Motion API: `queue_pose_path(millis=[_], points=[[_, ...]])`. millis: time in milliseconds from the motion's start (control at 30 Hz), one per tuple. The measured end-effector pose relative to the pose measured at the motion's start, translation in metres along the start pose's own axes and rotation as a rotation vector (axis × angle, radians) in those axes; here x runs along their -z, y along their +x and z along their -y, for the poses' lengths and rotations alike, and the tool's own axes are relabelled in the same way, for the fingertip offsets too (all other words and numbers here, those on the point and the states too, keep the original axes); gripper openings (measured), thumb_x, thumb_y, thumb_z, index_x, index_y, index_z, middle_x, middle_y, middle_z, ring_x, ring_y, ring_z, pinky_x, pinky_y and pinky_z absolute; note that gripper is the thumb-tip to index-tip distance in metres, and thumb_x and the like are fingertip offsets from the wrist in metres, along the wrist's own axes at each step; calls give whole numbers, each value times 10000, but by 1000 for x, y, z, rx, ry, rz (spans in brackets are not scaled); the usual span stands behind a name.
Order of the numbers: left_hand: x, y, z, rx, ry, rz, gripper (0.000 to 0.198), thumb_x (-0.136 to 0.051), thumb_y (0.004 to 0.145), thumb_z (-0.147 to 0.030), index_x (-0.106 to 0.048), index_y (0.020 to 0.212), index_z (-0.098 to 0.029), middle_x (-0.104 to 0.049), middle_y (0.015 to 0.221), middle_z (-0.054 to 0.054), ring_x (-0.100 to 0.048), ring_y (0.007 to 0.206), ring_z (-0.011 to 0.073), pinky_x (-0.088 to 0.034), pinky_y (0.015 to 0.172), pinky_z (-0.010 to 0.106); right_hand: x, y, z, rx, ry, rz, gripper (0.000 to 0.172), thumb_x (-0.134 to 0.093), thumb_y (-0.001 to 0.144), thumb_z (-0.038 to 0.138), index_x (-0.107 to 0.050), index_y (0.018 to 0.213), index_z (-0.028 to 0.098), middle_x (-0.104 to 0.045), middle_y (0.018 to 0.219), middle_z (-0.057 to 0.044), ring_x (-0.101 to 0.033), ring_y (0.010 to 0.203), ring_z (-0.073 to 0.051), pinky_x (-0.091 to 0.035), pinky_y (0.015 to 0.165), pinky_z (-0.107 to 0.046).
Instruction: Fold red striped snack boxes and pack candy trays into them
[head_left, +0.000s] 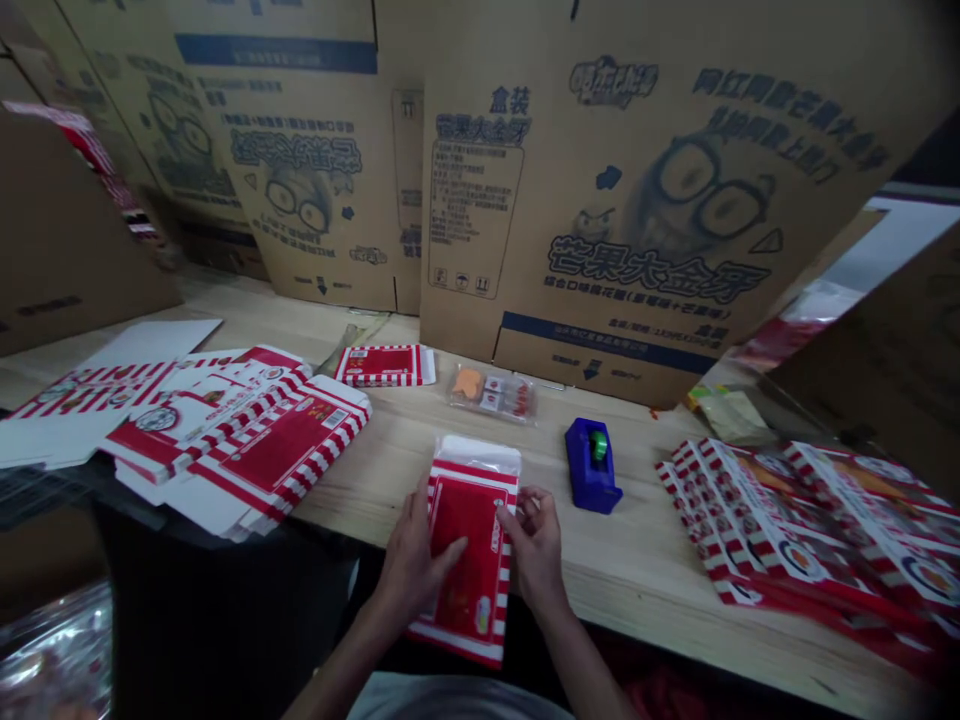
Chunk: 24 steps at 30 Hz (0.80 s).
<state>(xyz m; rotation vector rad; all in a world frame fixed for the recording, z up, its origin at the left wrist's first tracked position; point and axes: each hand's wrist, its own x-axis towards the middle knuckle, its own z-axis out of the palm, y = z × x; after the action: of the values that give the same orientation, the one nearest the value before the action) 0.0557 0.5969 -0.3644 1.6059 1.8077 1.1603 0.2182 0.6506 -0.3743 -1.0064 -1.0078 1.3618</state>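
A red and white striped carton [466, 560] is upright in front of me at the table's front edge, its white top flap [480, 452] standing open with clear plastic showing at the mouth. My left hand [416, 570] grips the carton's left side, thumb lying across its red face. At the right edge, near the top, my right hand [538, 540] has its thumb against the carton and its other fingers curled. Beyond the carton lies a clear tray of small candy-like pieces [493, 393]. A blue tape dispenser [591, 465] with a green roll stands to the right.
Flat cartons [277, 455] are piled at the left, beside white-backed ones [112, 380]. Another small carton [386, 366] lies near the back. Filled striped boxes [795, 540] are stacked at the right. Large brown cardboard boxes [600, 200] wall off the table's rear.
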Motion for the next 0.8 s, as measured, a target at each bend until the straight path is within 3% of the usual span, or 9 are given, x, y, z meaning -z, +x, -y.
queue_pose_path(millis=[133, 233, 300, 400, 467, 567, 633, 700, 800], points=[[1, -4, 12, 24, -355, 94, 674, -479, 905, -341, -187, 1497, -201, -464, 1427, 125, -463, 1300, 247, -401, 1062, 390, 18, -6, 8, -88, -43, 170, 647, -684, 814, 352, -353, 1367, 296, -638, 1190, -63, -656, 999, -216, -541, 867, -371], [-2, -11, 18, 0, -393, 113, 681, -521, 894, -327, -223, 1492, -197, -392, 1492, 122, -366, 1376, 252, -326, 1126, 391, 32, -13, 4, -62, -133, 221, 630, -654, 839, 353, -379, 1401, 282, -506, 1400, -72, -531, 1234, -237, -471, 1008, -371], [-5, -17, 19, -7, -430, 128, 725, -563, 870, -309, -213, 1494, -197, -351, 1517, 126, -336, 1394, 263, -297, 1143, 402, 39, -16, -1, -48, -198, 224, 631, -666, 827, 352, -401, 1393, 272, -470, 1436, -70, -499, 1269, -244, -457, 1029, -371], [-9, -24, 20, 38, -505, 199, 770, -611, 833, -277, -205, 1482, -197, -360, 1504, 143, -415, 1340, 267, -359, 1101, 396, 46, -20, -7, -28, -286, 214, 604, -675, 813, 359, -427, 1351, 241, -543, 1352, -91, -567, 1181, -245, -491, 977, -360], [-9, -26, 20, 56, -503, 254, 722, -650, 801, -270, -294, 1423, -186, -478, 1401, 144, -529, 1217, 256, -432, 1023, 373, 49, -21, -7, 4, -350, 215, 517, -670, 814, 362, -474, 1271, 225, -610, 1227, -87, -622, 1059, -230, -519, 901, -331], [-4, -23, 19, 50, -454, 326, 487, -703, 760, -299, -499, 1184, -175, -648, 1090, 80, -626, 939, 211, -501, 838, 314, 52, -22, -1, 45, -443, 274, 284, -647, 833, 349, -549, 1067, 222, -645, 977, -30, -630, 858, -185, -515, 759, -270], [-1, -19, 17, 50, -453, 349, 289, -680, 784, -325, -562, 1000, -173, -659, 921, 42, -615, 806, 180, -494, 730, 276, 53, -20, 5, 49, -465, 334, 152, -611, 863, 338, -568, 949, 221, -623, 866, -3, -601, 787, -162, -486, 710, -250], [0, -14, 14, 31, -447, 300, 175, -628, 827, -328, -584, 889, -170, -645, 883, 41, -598, 792, 171, -475, 724, 268, 52, -18, 9, 46, -450, 355, 124, -584, 881, 334, -577, 853, 213, -611, 832, -1, -579, 771, -156, -464, 699, -249], [-3, -7, 8, -12, -468, 172, 162, -580, 859, -295, -595, 765, -164, -626, 940, 59, -586, 875, 179, -451, 795, 280, 50, -13, 11, 47, -389, 309, 208, -609, 860, 339, -555, 715, 200, -598, 810, -10, -560, 773, -160, -444, 691, -256]])
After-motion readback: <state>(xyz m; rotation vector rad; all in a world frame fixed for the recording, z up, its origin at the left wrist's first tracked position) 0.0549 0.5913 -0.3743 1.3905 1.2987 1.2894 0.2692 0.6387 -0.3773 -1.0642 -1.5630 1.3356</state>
